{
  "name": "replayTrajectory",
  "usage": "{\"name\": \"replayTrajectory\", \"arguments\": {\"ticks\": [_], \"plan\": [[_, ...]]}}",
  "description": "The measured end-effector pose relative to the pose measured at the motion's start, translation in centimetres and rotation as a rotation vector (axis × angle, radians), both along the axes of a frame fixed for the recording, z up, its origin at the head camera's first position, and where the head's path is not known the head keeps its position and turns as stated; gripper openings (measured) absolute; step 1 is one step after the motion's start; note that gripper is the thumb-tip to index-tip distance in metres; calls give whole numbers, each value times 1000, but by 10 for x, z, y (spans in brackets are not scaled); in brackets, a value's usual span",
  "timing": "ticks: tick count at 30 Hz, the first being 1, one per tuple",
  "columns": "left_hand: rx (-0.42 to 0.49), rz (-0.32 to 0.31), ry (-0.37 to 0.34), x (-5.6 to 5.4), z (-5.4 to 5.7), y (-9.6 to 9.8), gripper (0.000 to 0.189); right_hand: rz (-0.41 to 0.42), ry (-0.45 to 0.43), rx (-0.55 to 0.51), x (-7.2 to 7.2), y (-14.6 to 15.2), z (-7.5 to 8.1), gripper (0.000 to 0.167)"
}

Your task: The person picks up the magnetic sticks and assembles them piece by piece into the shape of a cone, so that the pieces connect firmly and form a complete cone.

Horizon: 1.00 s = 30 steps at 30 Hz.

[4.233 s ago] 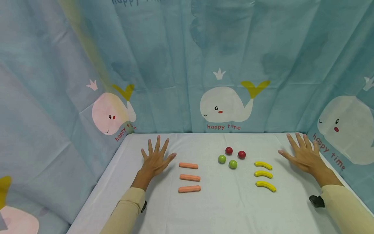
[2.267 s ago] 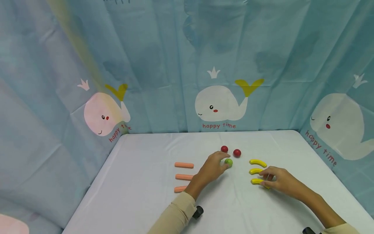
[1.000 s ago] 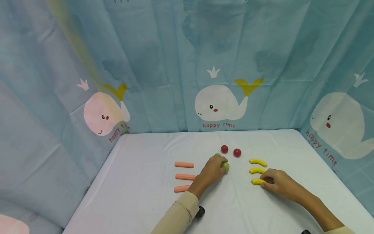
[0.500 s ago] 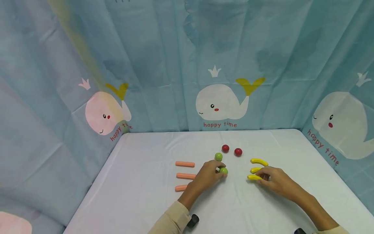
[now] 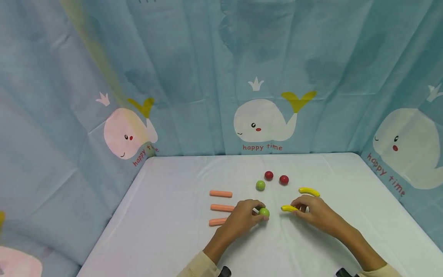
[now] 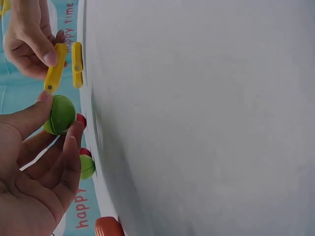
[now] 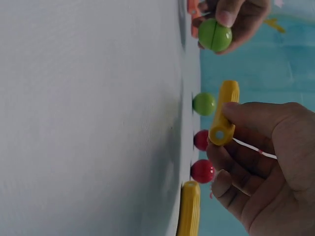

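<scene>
**Green ball point(image 5: 264, 212) in left hand point(image 5: 243, 216); yellow banana point(image 5: 288, 208) in right hand point(image 5: 316, 212)**

Left hand: thumb and fingers pinch the ball, raised off the counter point(image 5: 166, 200). Ball glossy, round, with one thin dark seam. Right hand: pinches the banana, also raised; its free end points toward the ball, apart from it. Banana ridged lengthwise, pale round spot on one end. Second green ball point(image 5: 260, 185) rests beyond, near two red balls point(image 5: 268, 175). Three orange sticks point(image 5: 220, 194) lie left, the nearest partly hidden. Another banana point(image 5: 309, 191) lies just beyond the right hand.
</scene>
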<state>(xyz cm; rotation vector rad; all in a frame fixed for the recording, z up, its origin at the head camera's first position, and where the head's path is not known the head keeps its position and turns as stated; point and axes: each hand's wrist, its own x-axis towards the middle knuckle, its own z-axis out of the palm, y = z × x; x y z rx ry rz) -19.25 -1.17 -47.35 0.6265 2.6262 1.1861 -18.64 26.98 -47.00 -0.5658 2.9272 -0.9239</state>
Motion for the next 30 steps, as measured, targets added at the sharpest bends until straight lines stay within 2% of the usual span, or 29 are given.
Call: {"name": "replayTrajectory", "arguments": {"ticks": [6,13,30], "plan": [[17,-20,14,2,-4,2,32,33,-22,4,0,-10,-3,19],[6,-24,23,2,-2,5,33,77,-4,1,3,-19,-4,18],[-11,-43,51,3,-5,10,34,101,1,-9,6,-24,-5,18]]}}
